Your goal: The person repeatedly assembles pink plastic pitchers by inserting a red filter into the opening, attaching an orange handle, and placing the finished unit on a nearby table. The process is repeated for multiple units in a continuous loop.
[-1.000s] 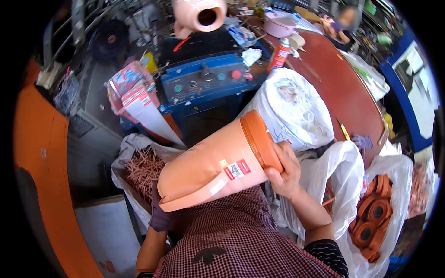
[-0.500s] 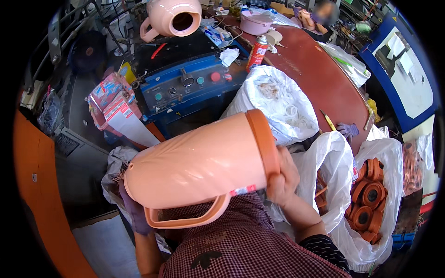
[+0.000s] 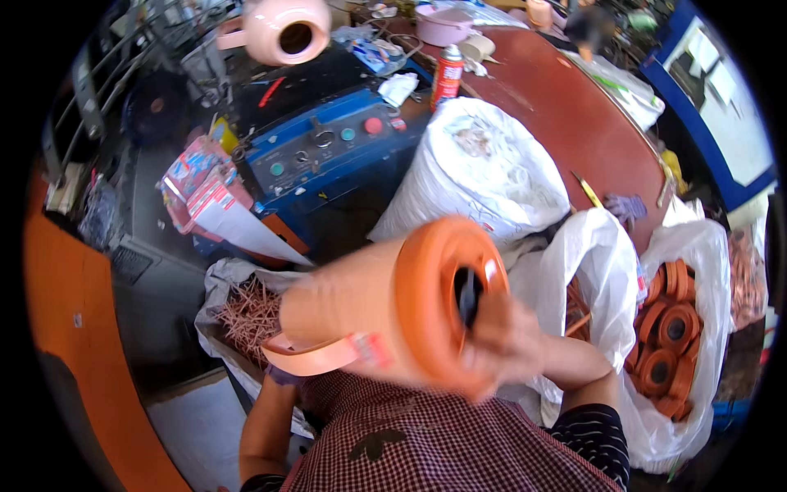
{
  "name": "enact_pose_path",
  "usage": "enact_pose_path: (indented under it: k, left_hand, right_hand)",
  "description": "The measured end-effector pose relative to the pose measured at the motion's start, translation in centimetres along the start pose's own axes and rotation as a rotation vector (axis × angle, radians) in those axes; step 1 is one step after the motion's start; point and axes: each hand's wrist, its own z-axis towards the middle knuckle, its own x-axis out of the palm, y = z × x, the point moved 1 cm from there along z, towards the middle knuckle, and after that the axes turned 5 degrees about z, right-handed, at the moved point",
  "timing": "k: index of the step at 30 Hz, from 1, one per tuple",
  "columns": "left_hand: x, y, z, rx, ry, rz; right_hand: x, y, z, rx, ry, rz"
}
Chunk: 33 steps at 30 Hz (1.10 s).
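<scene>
A peach plastic jug [image 3: 352, 287] lies tilted across my lap, its broad orange-brown collar [image 3: 418, 303] turned up toward me. My right hand [image 3: 508, 336] grips the collar beside its dark opening, the fingers smeared by motion. Under the jug's lower end, next to the peach handle [image 3: 311, 359], my left hand [image 3: 283, 375] in a purple glove supports it; its fingers are hidden. A red and white label [image 3: 370, 348] shows near the handle's upper end. Just beyond the lower end sits a bag of thin reddish-brown rods [image 3: 248, 313].
Orange-brown ring parts [image 3: 668, 336] fill a white bag at right, beside another bag [image 3: 602, 246]. A white sack [image 3: 500, 172] stands ahead by the red table [image 3: 545, 107]. At the back left are a blue control panel [image 3: 328, 143] and another peach jug [image 3: 283, 29]. A person is beyond the table.
The jug has swung so its collar end now faces me and its opening shows. My right hand moved from the collar's side toward that opening. The bag of rods has come into view.
</scene>
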Motion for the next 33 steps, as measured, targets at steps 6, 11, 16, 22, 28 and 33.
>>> enact_pose_path:
  k: [6,11,16,22,28,33]
  left_hand:
    - [-3.4,-0.2,-1.0,0.115,-0.068,0.204]
    - [-4.2,-4.8,0.4,0.201,-0.043,0.448]
    - [-1.8,-5.5,2.8,0.417,-0.102,1.089]
    - [2.4,-7.1,1.4,0.281,0.263,0.671]
    - [8.0,-6.8,0.6,0.472,0.157,0.490]
    - [10.6,-10.2,-2.6,0.682,0.383,1.003]
  right_hand:
    - [-0.1,1.2,-9.7,1.101,-0.306,0.083]
    - [-9.8,4.1,-11.4,1.142,-0.063,-0.407]
    - [-19.9,6.4,-21.5,1.474,0.923,-1.053]
    - [-22.8,5.8,-28.3,1.352,1.078,-0.899]
    - [-22.6,1.7,-2.4,1.377,1.033,-1.122]
    - [-14.2,-2.2,8.8,0.894,0.609,-0.682]
